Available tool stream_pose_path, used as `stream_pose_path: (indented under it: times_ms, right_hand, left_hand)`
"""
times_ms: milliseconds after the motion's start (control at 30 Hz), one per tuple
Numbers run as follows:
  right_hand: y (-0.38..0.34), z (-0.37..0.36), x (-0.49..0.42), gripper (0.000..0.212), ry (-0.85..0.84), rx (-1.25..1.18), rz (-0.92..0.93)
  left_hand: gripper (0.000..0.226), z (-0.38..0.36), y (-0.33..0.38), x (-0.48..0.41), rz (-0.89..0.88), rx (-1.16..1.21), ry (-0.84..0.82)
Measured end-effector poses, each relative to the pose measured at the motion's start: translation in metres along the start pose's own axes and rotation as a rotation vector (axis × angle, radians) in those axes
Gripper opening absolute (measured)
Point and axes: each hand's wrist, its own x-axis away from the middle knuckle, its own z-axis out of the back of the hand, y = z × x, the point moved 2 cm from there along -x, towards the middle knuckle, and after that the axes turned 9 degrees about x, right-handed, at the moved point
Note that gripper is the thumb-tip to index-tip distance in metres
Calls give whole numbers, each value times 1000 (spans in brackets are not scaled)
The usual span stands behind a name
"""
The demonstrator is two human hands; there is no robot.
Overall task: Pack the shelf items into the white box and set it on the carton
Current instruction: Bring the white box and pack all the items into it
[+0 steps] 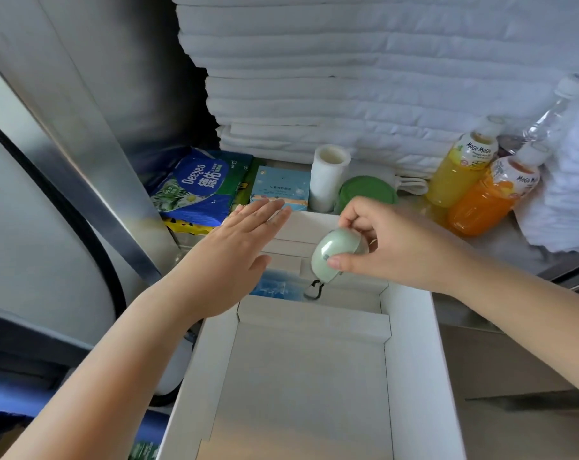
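Note:
The white box [411,343] lies open in front of me, its far end reaching the shelf. My right hand [391,247] pinches a pale green egg-shaped gadget [338,254] with a black clip hanging below it, held over the far part of the box. My left hand [235,247] is stretched flat, fingers straight, above the box's far left corner and holds nothing. A blue-printed item [271,288] lies inside the box beneath my left hand. On the shelf stand a light blue small box [281,184], a white cylinder [328,177] and a green lid [364,190].
A blue Deeyeo tissue pack [198,187] lies at the shelf's left. Yellow [460,167] and orange [493,200] Mogu Mogu bottles and a clear bottle [553,111] stand at right. Folded white linen [348,78] is stacked behind. A metal frame [92,161] borders the left.

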Motion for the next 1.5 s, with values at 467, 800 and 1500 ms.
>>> stream_pose_path:
  times_ms: [467, 800, 1500]
  right_hand:
    - [1, -25, -22, 29, -46, 442, 102]
    - [0, -28, -17, 29, 35, 509, 178]
    - [23, -48, -30, 31, -357, 606, 152]
  left_hand:
    - [69, 0, 1, 0, -26, -7, 21]
    - [70, -1, -1, 0, -21, -11, 27]
    - [71, -1, -2, 0, -42, -29, 48]
